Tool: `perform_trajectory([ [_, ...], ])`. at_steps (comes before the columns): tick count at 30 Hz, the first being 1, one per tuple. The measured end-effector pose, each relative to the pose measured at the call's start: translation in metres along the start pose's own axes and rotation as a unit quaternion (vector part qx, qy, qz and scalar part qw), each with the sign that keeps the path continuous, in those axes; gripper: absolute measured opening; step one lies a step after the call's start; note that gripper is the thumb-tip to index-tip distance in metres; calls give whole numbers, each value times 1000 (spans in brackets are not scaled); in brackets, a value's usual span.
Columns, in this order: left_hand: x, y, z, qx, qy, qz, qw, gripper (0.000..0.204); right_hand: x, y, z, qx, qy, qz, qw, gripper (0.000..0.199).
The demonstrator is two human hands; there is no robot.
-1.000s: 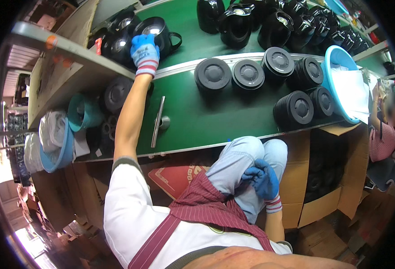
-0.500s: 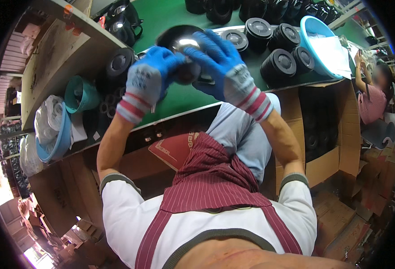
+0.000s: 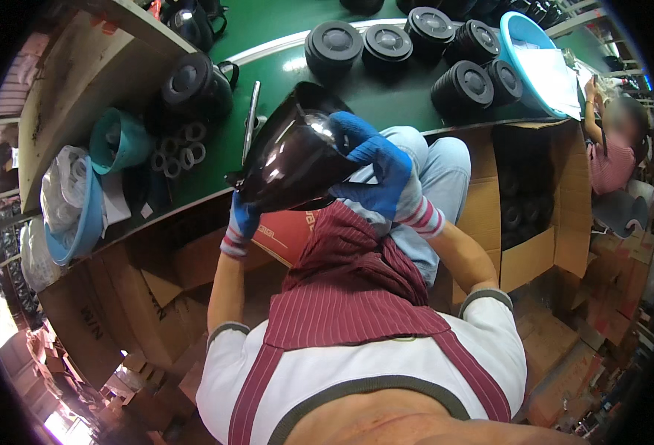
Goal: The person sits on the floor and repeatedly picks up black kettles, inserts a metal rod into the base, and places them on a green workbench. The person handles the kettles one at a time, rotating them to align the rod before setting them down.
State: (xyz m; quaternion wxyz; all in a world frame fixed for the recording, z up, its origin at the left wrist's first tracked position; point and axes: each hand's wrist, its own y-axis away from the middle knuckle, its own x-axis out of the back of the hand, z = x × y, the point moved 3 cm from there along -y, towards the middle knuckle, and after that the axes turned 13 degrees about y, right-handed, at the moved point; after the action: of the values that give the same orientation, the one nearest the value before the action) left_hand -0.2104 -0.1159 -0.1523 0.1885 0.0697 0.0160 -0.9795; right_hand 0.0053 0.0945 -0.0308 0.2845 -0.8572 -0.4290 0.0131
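The glossy black pot [image 3: 290, 156] is tilted at the near edge of the desk [image 3: 393, 100]. The left hand [image 3: 244, 215], partly hidden, holds its left end; the right hand [image 3: 386, 169], half curled, clasps its right side. Probably this is turning; moving it calls for steady support.

The left forearm [image 3: 225, 293] is pointing nearly straight ahead; the left hand [image 3: 244, 218], in a blue glove, is showing its back, with most fingers hiding from view. The right elbow is bending outward, the right forearm [image 3: 466, 256] slanting inward. The gloved right hand [image 3: 386, 169] is gripping, thumb and fingers standing apart. Both hands are lying bodyward of the tabletop's [image 3: 375, 93] near edge.
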Motion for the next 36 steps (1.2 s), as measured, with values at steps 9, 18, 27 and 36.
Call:
perform_trajectory([
  [9,-29,-38,-21,-79,-134,-185,970,93,-10,-53,-16,58,94,-223,968,55],
  [18,-16,-50,-2,-237,-469,-53,849,66,25,-155,162,-59,540,1,840,92],
  [27,15,-48,-32,-103,-113,78,985,58,44,-139,124,-24,311,-4,950,94],
  [36,2,-58,-19,-94,-2,69,993,51,24,-24,29,-9,100,-64,993,117],
])
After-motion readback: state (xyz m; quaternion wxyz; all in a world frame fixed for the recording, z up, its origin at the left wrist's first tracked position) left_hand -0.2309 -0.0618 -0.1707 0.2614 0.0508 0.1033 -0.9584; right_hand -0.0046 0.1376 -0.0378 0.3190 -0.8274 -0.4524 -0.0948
